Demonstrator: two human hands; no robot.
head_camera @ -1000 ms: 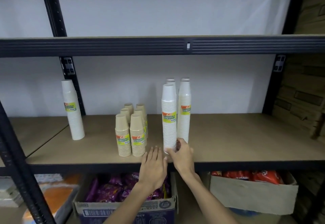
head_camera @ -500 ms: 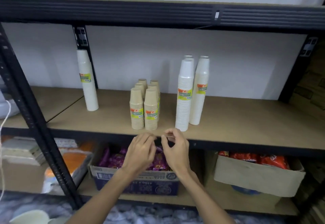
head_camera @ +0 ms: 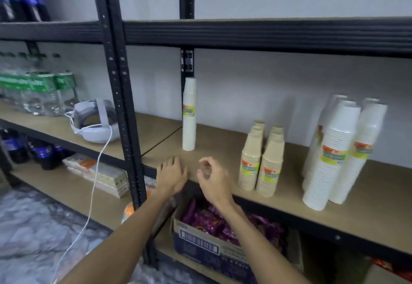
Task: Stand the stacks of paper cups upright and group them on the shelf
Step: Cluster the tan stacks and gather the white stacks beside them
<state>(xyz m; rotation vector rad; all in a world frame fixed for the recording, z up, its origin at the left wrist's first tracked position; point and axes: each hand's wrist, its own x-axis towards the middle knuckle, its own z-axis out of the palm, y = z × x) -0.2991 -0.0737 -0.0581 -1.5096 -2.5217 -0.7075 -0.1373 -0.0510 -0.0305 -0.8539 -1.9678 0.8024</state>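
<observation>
Cup stacks (head_camera: 260, 163) stand up on the shelf (head_camera: 292, 185).
Left hand (head_camera: 171, 176) is flat and empty; right hand (head_camera: 213, 180) curls loosely, holding nothing.

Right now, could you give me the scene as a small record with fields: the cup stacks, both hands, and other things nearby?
lone stack: white cup stack, upright, alone at the left end of the shelf board
middle group: tan cup stacks, upright, close together
right group: tall white cup stacks, upright, close together
left hand: open, over the shelf's front edge
right hand: fingers curled; too blurred to tell if it holds anything
below: cardboard box of purple packets
next bay: white headset, bottled water pack
</observation>
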